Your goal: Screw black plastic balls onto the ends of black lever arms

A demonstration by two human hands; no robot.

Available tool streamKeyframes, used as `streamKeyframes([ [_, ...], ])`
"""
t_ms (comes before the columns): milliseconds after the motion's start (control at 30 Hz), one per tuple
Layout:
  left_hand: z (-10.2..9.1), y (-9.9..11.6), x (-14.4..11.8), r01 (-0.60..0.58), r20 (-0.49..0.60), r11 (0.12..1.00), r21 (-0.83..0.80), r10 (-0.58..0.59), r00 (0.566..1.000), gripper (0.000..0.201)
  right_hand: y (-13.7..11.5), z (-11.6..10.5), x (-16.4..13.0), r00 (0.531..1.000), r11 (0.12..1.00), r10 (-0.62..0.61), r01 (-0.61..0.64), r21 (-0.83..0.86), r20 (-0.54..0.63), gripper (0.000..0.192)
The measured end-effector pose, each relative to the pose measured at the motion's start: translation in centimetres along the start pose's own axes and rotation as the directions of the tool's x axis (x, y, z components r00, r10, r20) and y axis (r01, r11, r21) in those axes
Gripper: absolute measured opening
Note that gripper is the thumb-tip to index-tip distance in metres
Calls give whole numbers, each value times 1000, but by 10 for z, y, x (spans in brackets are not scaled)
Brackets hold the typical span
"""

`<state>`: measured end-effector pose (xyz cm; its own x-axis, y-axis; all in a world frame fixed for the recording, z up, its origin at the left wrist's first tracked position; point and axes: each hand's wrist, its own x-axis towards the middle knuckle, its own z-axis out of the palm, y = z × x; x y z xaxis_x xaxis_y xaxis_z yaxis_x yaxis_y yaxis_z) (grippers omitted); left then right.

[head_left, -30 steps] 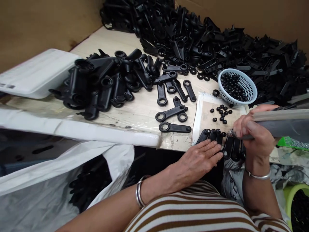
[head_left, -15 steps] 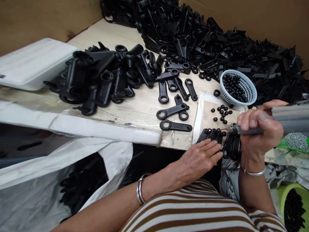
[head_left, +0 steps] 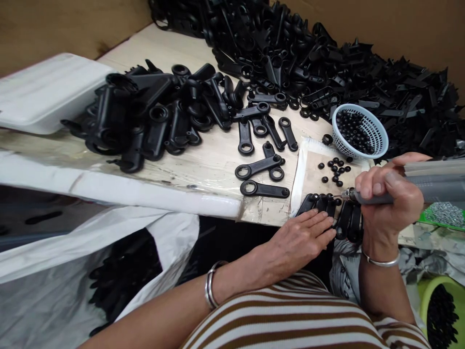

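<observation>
My right hand is wrapped around a grey power screwdriver. Its metal chuck and thin bit point left, and the tip meets the row of black crank handles at their knob ends. Over the left part of this row my left hand lies flat with fingers stretched out, resting on the handles and partly hiding them. Small round black knobs are scattered on the pad just behind the row. Exactly where the bit enters is too small to make out.
A pale blue basket holds more knobs. Loose crank handles lie left of the pad, near a large heap of black parts. A white box stands far left. Screws fill a green tray at right. A lime basin sits below.
The view has shifted very slightly. Both hands, the power screwdriver and the row of crank handles keep nearly the same positions.
</observation>
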<state>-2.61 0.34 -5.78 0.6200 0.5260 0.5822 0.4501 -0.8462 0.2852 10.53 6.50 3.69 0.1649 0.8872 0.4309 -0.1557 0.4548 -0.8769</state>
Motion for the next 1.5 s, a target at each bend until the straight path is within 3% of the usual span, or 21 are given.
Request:
streamKeyframes([
  [400, 0, 0, -1, 4, -25, 1000, -8, -5, 1000, 19, 6, 3, 1, 999, 997, -42, 41, -59, -8, 23],
  [800, -2, 1, -1, 15, 10, 1000, -5, -15, 1000, 20, 16, 8, -2, 994, 998, -67, 69, -17, 89, 24],
  [967, -4, 1, -2, 18, 59, 1000, -19, -17, 998, 22, 16, 8, 0, 966, 997, -52, 64, -38, 252, 17],
  [1100, -3, 1, -3, 33, 71, 999, -16, -32, 997, 22, 19, 4, 1, 936, 999, 11, 8, -53, 351, 27],
  [1200, 2, 1, -3, 33, 45, 999, 1, -33, 998, 21, 21, 1, 1, 956, 1000, -3, 6, -10, 295, 10],
  [1367, 10, 1, -3, 29, 16, 1000, 9, -29, 999, 18, 7, -3, 7, 982, 1000, 20, -20, -6, 189, 21],
  [1500, 9, 1, -2, 32, 27, 999, 3, -32, 999, 19, -18, 0, 11, 992, 996, -69, 62, 70, 104, 24],
])
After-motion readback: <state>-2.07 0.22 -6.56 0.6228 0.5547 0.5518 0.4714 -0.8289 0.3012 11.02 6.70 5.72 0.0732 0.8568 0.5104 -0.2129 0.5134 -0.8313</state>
